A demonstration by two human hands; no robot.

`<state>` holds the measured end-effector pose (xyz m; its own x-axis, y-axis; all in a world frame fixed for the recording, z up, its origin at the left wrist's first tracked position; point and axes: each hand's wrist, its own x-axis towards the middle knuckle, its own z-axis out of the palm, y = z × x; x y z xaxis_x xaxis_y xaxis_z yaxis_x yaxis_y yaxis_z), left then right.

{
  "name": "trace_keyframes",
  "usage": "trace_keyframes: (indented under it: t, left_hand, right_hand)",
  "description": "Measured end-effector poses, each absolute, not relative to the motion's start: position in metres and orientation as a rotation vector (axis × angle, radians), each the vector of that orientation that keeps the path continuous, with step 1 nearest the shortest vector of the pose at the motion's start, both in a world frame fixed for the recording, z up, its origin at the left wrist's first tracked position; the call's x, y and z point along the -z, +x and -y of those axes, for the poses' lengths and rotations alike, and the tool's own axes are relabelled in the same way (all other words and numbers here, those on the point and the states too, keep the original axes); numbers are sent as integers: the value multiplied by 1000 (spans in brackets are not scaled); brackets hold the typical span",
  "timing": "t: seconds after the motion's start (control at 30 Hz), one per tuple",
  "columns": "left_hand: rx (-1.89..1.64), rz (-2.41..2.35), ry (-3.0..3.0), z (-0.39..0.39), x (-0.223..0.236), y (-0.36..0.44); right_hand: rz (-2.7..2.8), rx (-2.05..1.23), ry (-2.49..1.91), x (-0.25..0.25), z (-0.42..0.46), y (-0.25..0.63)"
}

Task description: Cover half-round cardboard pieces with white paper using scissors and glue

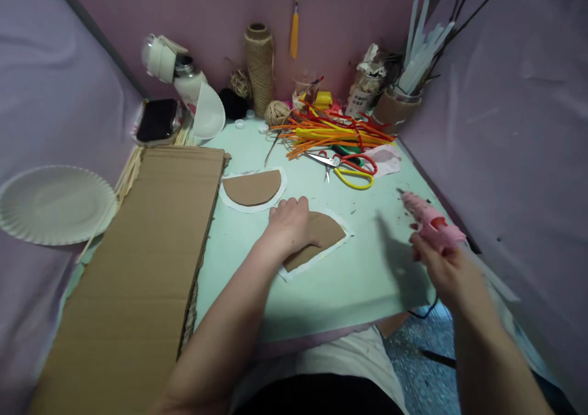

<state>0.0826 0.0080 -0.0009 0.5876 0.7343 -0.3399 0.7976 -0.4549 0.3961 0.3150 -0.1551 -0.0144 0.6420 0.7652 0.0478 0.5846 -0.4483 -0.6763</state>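
My left hand rests with curled fingers on a fan-shaped cardboard piece, its thumb lying across the brown surface. White material shows as a border under this piece. Over the table's right side, my right hand is wrapped around a pink glue gun, whose nozzle points up and left, apart from the cardboard. A half-round cardboard piece on a larger white backing lies just beyond my left hand. The fingertips of the left hand are hidden.
A large cardboard sheet covers the left side, with a paper plate beside it. Scissors lie before orange and yellow pipe cleaners. Behind stand a twine spool, an open bottle and a jar of glue sticks.
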Motion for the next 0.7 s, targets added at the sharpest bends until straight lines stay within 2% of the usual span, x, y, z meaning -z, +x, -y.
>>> trace_keyframes:
  t: [0.1, 0.23, 0.33, 0.4, 0.47, 0.6, 0.7]
  left_hand:
    - [85, -1128, 2198, -14, 3, 77]
    - [-140, -997, 1846, -21, -4, 69]
    - [-260, -914, 1525, -20, -7, 70]
    - [-330, -852, 1319, -17, -6, 74]
    - [-408, -819, 1174, -13, -3, 79]
    - [-591, -868, 1139, -9, 2, 85]
    - [-673, -942, 1200, -10, 3, 85]
  right_hand:
    - [1094, -168, -2516, 18, 142, 348]
    - [1257, -96, -2683, 32, 133, 373]
    - [1214, 57, -2632, 29, 136, 364]
    - [1156, 84, -2432, 20, 136, 346]
    - [1076, -141, -2134, 12, 128, 322]
    - [917, -856, -1591, 12, 92, 280]
    - [821, -948, -1425, 15, 62, 261]
